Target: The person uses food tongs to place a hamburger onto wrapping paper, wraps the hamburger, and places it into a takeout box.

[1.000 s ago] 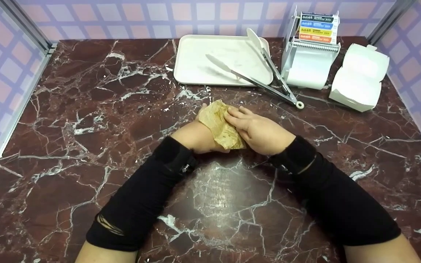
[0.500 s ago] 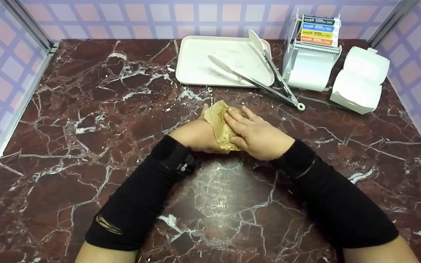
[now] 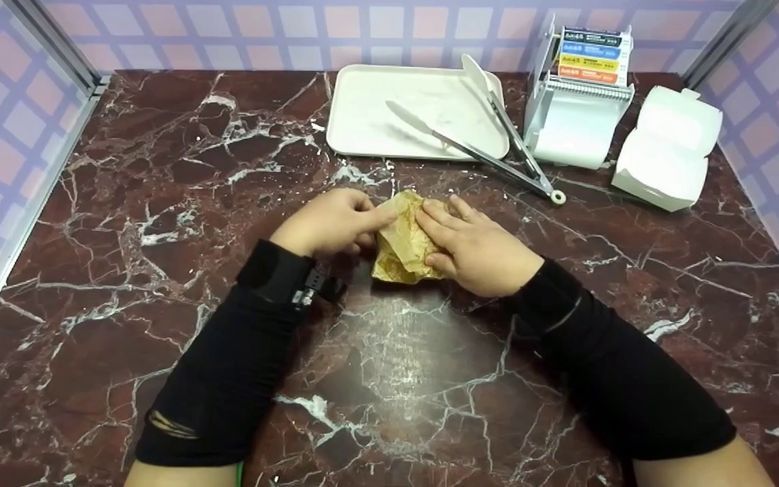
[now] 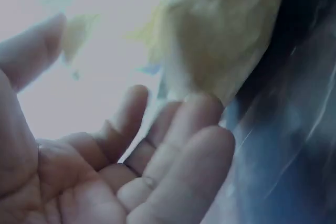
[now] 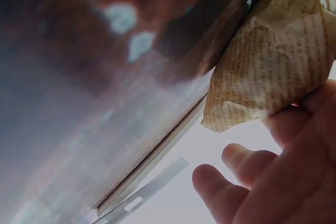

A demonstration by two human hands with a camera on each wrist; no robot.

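Crumpled yellow-brown paper bundle (image 3: 406, 240) sits on the table (image 3: 126, 325) near the middle, between the two hands; the right wrist view shows rows of small print on its paper. Left hand (image 3: 335, 222): fingers loosely bent and thumb well apart from them, grasping nothing, thumb at the bundle's left edge in the head view (whether it actually touches, I cannot tell; the left wrist view is washed out). Right hand (image 3: 481, 247): fingers extended and laid flat over the bundle's right side, touching the paper and not curled round it.

Behind the bundle, a white tray (image 3: 376, 88) lies near the back wall. Spread tongs (image 3: 484, 157) rest with both pale tips over the tray, ring end on the table to its right. Farther right stand a label dispenser (image 3: 575, 135) and, beside it, an unfolded white box (image 3: 663, 159). Black sleeves (image 3: 207, 379) cover both forearms.
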